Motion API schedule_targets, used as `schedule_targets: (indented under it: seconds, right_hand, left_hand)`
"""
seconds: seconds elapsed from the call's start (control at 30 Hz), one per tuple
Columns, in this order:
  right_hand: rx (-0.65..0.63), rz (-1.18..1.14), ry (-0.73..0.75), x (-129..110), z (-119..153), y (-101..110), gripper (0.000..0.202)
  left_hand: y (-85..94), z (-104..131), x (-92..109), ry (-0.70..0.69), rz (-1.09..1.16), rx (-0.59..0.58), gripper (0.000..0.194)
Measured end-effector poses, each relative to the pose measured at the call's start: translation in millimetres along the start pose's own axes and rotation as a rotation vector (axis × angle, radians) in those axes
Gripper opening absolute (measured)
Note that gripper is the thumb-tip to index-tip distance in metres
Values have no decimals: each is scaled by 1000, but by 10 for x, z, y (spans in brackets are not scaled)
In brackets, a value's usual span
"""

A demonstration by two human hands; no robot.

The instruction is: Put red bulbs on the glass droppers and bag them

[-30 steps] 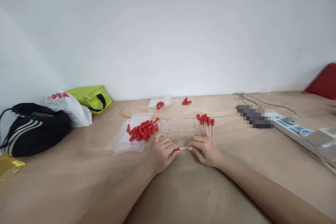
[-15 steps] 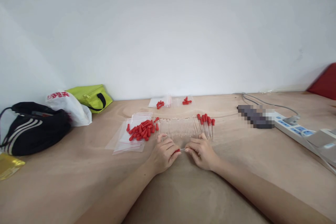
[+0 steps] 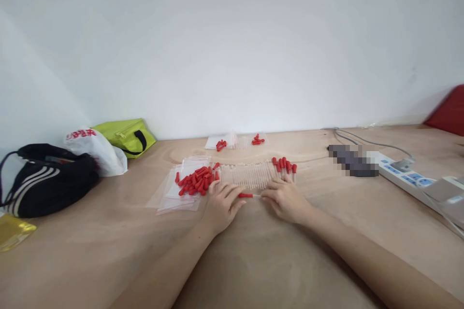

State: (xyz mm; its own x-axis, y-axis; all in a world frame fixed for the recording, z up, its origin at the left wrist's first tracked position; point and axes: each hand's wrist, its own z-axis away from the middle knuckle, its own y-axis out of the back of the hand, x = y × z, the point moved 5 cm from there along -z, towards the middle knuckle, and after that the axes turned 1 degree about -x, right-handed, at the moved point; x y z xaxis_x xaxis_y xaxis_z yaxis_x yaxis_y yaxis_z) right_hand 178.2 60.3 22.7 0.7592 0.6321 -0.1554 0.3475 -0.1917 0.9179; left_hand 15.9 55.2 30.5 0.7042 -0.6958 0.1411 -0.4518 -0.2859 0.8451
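My right hand (image 3: 286,201) pinches the clear tube end of a dropper whose red rubber bulb (image 3: 246,195) points left. Beside that bulb, my left hand (image 3: 222,206) has its thumb apart from its fingers and holds nothing; its fingertips are close to the bulb's left end. A row of clear dropper tubes (image 3: 246,175) lies just beyond both hands. To the left is a heap of red rubber bulbs (image 3: 197,179) on clear zip bags (image 3: 174,203). Several droppers with red bulbs (image 3: 284,164) lie beyond my right hand.
More red bulbs (image 3: 221,145) rest on bags near the wall. On the left are a black bag (image 3: 50,183), a white plastic bag (image 3: 97,152) and a lime-green pouch (image 3: 126,137). A white power strip (image 3: 402,171) with cables is on the right, beside a pixelated dark object (image 3: 351,160).
My left hand has let go of the red bulb, its thumb now spread away. My right hand has shifted slightly away from me and to the right, keeping the tube end.
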Motion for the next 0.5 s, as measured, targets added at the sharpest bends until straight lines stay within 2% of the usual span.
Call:
schedule_targets:
  seconds: [0.1,0.23,0.33,0.5]
  right_hand:
    - [96,-24,-266,356,1,57,21]
    - [193,-19,-663,746,41,75,25]
    - [144,68,-777,797,11,22,26]
    - [18,190,-816,741,-82,-75,23]
  left_hand:
    - [-14,4,-69,94,-40,-17,28]
    - [-52,0,-81,118,-42,-55,25]
    - [-66,-2,-79,124,-41,-63,22]
    - [-89,17,-121,148,-37,-57,18]
